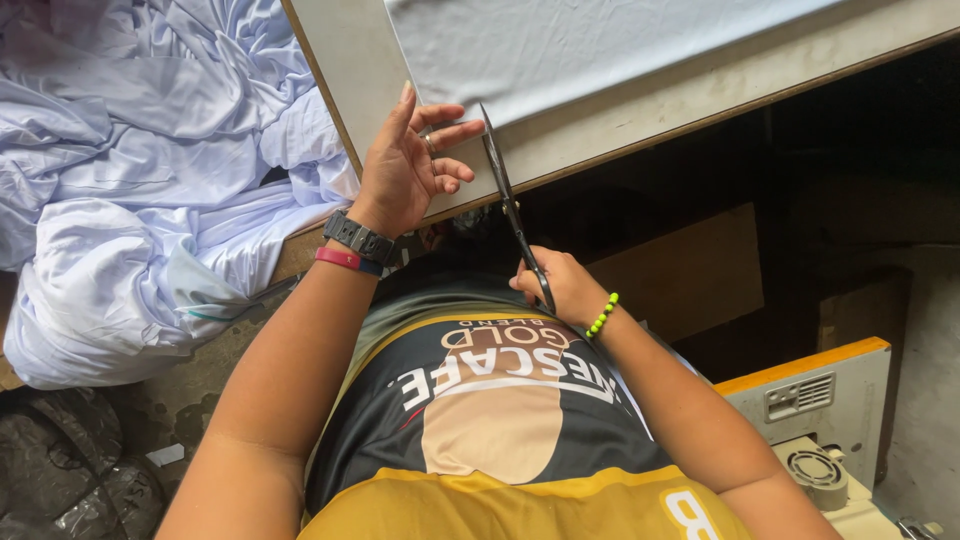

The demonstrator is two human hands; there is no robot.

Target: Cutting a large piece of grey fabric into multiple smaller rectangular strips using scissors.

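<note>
My left hand (pixel 410 160) rests on the near corner of a white cloth sheet (pixel 600 45), fingers spread, pressing its edge onto the pale worktable (pixel 350 60). On that wrist sit a black watch and a red band. In my right hand (pixel 560 285) I grip black scissors (pixel 510 205) by the handles. Their long blades point up toward the cloth's corner, right beside my left fingers. A green bead bracelet circles my right wrist.
A heap of pale blue-white fabric (pixel 130 170) lies to the left of the table. A beige sewing machine (pixel 830 430) stands at the lower right. A dark bag (pixel 60 470) sits on the floor at the lower left. Dark space lies under the table.
</note>
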